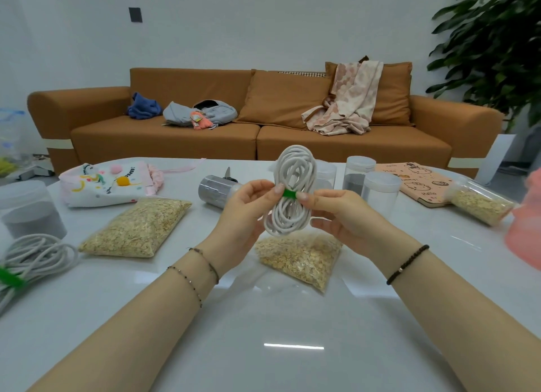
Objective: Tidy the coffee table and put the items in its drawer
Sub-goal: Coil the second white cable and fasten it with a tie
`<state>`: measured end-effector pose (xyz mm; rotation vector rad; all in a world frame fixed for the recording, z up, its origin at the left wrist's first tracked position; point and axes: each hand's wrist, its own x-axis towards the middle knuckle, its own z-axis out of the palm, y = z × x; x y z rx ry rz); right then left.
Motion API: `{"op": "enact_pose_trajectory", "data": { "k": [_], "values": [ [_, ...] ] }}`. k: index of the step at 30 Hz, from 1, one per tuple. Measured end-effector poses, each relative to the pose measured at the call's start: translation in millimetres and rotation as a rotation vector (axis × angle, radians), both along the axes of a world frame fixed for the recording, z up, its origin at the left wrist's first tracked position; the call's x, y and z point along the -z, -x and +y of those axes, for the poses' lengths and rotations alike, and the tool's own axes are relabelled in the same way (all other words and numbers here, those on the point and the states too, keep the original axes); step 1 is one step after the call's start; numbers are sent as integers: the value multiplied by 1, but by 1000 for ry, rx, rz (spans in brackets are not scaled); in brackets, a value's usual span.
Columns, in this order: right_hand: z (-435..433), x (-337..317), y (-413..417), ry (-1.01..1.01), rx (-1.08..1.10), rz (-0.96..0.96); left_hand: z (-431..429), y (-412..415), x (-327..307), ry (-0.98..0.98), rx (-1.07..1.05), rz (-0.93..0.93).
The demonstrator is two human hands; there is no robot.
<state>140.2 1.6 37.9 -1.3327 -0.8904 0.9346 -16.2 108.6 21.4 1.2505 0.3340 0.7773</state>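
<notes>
We pinch the green strap from both ends: our left hand closes thumb and forefinger on it, the other fingers curled behind the loops, and our right hand nips the opposite end, its lower fingers loosely bent under the bundle. Between the two pinches stands the coiled white cable, upright and lifted above the coffee table, the strap crossing its waist. Directly beneath the grip lies a clear bag of oats. A second bag lies below and to the left, and another strapped cable bundle sits far out to the left. The drawer is out of view.

We judge the step to be fastening the strap. To do it well, we squeeze the loops together at the waist, draw the free end snug without kinking the cord, and press it flat along its whole length. Then we check that no loop hangs loose before the bundle travels to the drawer
</notes>
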Motion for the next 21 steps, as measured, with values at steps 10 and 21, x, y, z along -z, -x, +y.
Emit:
{"op": "enact_pose_trajectory", "data": {
  "k": [10,21],
  "values": [
    [1,1,7,-91,-113,114,5,5,-3,287,220,-152],
    [1,6,14,-138,-92,169,-3,2,-1,337,87,-228]
  ]
}}
